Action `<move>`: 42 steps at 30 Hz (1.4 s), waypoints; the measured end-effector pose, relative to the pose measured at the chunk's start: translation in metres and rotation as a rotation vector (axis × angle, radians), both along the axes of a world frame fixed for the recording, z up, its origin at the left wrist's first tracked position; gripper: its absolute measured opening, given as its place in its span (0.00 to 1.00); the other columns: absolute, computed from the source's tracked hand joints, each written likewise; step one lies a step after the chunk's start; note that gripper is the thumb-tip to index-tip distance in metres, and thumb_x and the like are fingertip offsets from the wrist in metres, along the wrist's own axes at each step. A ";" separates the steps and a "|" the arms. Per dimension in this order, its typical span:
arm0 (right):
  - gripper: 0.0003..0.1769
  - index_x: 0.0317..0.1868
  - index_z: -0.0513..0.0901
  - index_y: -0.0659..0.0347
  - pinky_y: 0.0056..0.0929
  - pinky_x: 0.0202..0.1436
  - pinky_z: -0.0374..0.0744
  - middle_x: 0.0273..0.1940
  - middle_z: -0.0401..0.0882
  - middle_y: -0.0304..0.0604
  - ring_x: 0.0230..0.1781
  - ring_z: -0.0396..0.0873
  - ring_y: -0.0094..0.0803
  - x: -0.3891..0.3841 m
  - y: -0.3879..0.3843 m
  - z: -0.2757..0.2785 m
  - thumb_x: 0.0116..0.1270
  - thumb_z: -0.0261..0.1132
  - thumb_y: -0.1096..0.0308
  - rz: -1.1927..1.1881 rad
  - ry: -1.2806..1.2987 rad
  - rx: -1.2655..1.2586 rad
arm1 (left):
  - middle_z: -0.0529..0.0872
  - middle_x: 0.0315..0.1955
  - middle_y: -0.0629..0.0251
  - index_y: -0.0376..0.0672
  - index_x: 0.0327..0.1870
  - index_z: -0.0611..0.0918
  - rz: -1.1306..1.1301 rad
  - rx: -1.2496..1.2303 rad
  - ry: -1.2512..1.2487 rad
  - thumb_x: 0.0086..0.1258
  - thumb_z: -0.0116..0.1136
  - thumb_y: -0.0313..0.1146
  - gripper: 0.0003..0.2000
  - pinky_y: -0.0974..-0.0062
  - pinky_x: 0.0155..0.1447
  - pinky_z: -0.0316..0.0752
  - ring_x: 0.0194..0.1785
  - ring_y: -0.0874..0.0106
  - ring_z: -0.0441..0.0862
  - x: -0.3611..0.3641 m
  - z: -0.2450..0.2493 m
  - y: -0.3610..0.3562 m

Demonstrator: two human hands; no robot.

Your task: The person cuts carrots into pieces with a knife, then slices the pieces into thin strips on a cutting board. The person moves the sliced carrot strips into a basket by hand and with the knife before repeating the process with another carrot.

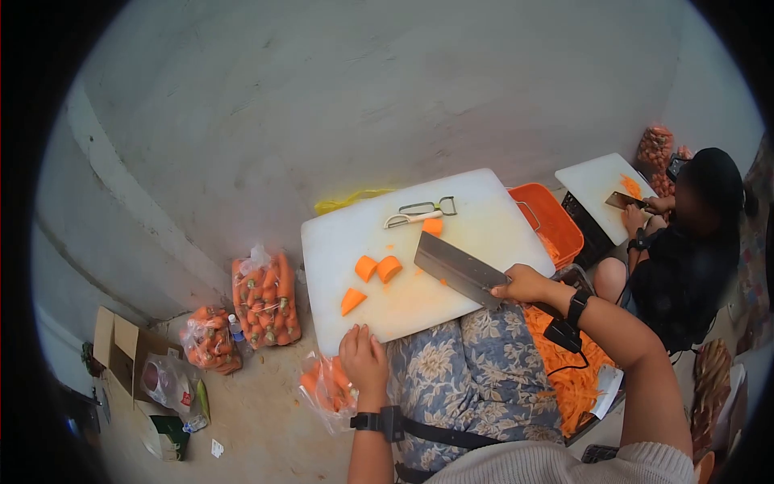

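Note:
My right hand (528,286) is closed around the handle of a cleaver (459,268), whose wide blade lies over the right part of a white cutting board (476,189). At the board's front left edge rests my left hand (363,359), fingers stretched out and holding nothing. Nearest to it is a carrot wedge (352,301). Two thick carrot chunks (389,268) sit side by side farther up, and another carrot piece (433,227) lies beyond the blade tip. Two peelers (413,219) are near the board's far edge.
Bags of carrots (268,302) stand on the floor at left, near a cardboard box (121,351). An orange basket (532,194) is right of the board. Shredded carrot (564,371) lies by my lap. At right, a co-worker (685,250) holds a knife over another board (592,181).

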State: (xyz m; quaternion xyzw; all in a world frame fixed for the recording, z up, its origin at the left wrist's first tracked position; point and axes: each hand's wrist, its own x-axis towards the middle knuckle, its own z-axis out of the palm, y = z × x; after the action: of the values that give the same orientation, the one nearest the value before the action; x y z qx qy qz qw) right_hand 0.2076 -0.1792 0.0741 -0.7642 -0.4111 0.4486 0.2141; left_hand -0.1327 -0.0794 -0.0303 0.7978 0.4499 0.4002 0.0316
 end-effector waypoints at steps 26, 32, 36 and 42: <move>0.22 0.37 0.84 0.73 0.44 0.44 0.80 0.28 0.83 0.60 0.34 0.84 0.54 0.152 -0.036 -0.030 0.63 0.67 0.56 -0.504 -0.820 0.243 | 0.83 0.51 0.49 0.35 0.49 0.84 0.020 0.044 -0.002 0.64 0.58 0.27 0.13 0.57 0.61 0.73 0.56 0.51 0.78 0.000 -0.001 0.001; 0.19 0.35 0.84 0.68 0.42 0.37 0.78 0.28 0.83 0.57 0.32 0.83 0.50 0.083 -0.028 0.023 0.65 0.67 0.56 -0.311 -0.388 0.245 | 0.83 0.51 0.52 0.36 0.50 0.83 0.063 0.005 0.021 0.64 0.58 0.27 0.14 0.58 0.62 0.72 0.57 0.52 0.78 0.001 0.002 -0.001; 0.19 0.33 0.84 0.68 0.43 0.37 0.78 0.27 0.82 0.58 0.32 0.83 0.51 0.064 -0.023 0.014 0.64 0.67 0.56 -0.063 -0.599 0.279 | 0.83 0.51 0.52 0.36 0.51 0.83 0.039 -0.003 0.004 0.64 0.58 0.28 0.14 0.59 0.62 0.73 0.57 0.53 0.78 0.000 0.004 -0.001; 0.19 0.30 0.82 0.69 0.45 0.34 0.77 0.27 0.80 0.59 0.30 0.81 0.55 0.060 -0.019 0.002 0.61 0.69 0.57 0.109 -0.821 0.292 | 0.84 0.48 0.53 0.37 0.49 0.83 0.065 -0.131 -0.089 0.63 0.60 0.29 0.14 0.60 0.57 0.74 0.52 0.55 0.80 -0.001 0.022 0.004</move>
State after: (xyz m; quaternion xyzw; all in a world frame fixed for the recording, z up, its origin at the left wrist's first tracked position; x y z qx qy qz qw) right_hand 0.2672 -0.1983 0.0759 -0.8179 -0.5610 0.0556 0.1149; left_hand -0.1339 -0.0749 -0.0081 0.7603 0.4990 0.4059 0.0904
